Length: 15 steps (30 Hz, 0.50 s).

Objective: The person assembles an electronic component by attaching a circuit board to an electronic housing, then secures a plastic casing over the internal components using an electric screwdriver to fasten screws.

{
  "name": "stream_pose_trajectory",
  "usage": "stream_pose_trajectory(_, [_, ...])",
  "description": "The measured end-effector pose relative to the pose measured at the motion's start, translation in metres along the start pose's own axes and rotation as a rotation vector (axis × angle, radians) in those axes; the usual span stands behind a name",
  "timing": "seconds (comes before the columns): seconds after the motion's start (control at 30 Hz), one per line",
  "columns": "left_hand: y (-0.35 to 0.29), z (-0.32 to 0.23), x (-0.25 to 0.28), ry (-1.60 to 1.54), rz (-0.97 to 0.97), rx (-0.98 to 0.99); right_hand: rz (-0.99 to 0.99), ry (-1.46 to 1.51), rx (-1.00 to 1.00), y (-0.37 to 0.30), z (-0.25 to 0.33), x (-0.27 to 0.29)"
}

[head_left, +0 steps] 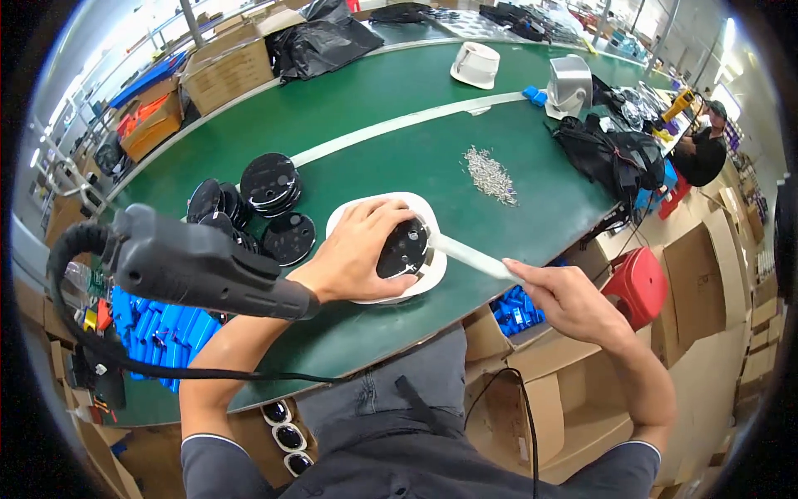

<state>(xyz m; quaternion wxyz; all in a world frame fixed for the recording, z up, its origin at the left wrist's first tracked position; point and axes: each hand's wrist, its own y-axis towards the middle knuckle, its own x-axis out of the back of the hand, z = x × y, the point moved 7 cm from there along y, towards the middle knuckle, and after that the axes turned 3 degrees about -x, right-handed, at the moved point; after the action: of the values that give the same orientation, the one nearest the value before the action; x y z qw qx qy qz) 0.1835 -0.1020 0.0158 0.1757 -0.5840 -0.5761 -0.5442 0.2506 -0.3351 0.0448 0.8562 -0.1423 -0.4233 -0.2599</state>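
A white rounded housing (431,283) lies on the green bench in front of me, a round black disc (405,249) set in its opening. Across it spreads my left hand (357,254), fingers over the far part and thumb along the near part, holding it down. My right hand (567,301) pinches the outer end of a flat white strip (474,256). The strip's other end meets the housing's right side by the disc; whether it is joined there I cannot tell. Part of the disc is hidden under my left fingers.
A black power screwdriver (199,262) with a cable hangs at the left, above my left forearm. Black discs (270,183) are stacked beyond it, near blue packs (162,328). Screws (490,175) lie in a pile. A red stool (636,287) stands at right; a person (705,150) sits farther back.
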Motion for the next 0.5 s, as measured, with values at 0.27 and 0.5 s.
stream_pose_trajectory(0.27, [0.001,-0.001,0.0,-0.034,0.04,-0.031,0.093,0.042,-0.065,0.007,-0.004,0.003])
stream_pose_trajectory(0.5, [0.004,-0.002,0.002,-0.082,0.062,-0.036,0.132,0.115,-0.036,0.012,-0.033,-0.012])
